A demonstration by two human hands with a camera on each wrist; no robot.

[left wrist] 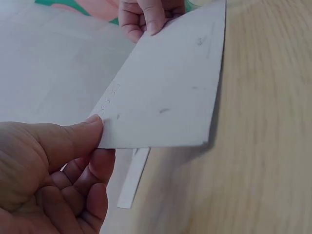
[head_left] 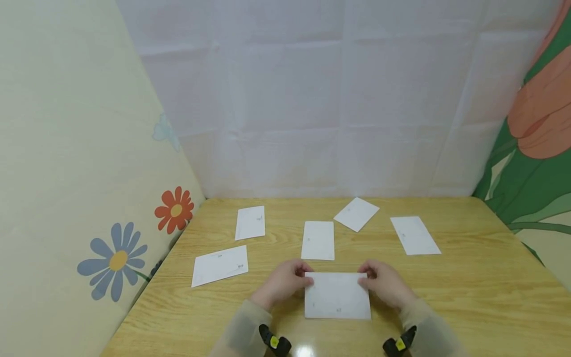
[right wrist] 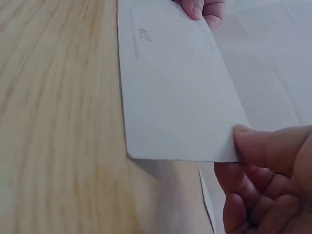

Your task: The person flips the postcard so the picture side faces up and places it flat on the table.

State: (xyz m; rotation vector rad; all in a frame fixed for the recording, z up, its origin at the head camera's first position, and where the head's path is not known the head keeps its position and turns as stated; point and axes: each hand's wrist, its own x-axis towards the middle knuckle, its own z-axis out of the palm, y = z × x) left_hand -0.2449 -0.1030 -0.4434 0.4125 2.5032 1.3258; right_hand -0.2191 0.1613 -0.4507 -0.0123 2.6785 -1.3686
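Observation:
Between both hands a white card (head_left: 337,296) is held by its two far corners. My left hand (head_left: 287,280) pinches the far left corner with the thumb on top and fingers underneath. On the far right corner, my right hand (head_left: 385,281) does the same. In the left wrist view the card (left wrist: 165,92) slants, its far edge lifted off the wood and its near edge low at the table. Small dark marks and faint print show on its upper face. The right wrist view shows the card's (right wrist: 170,87) near edge close to the tabletop.
On the wooden table (head_left: 468,297) lie several other white cards: one upright (head_left: 317,241) just beyond the hands, a tilted one (head_left: 357,214) at the back, one at right (head_left: 415,235), and two at left, a far one (head_left: 250,223) and a near one (head_left: 220,266). A pale cloth (head_left: 312,99) hangs behind.

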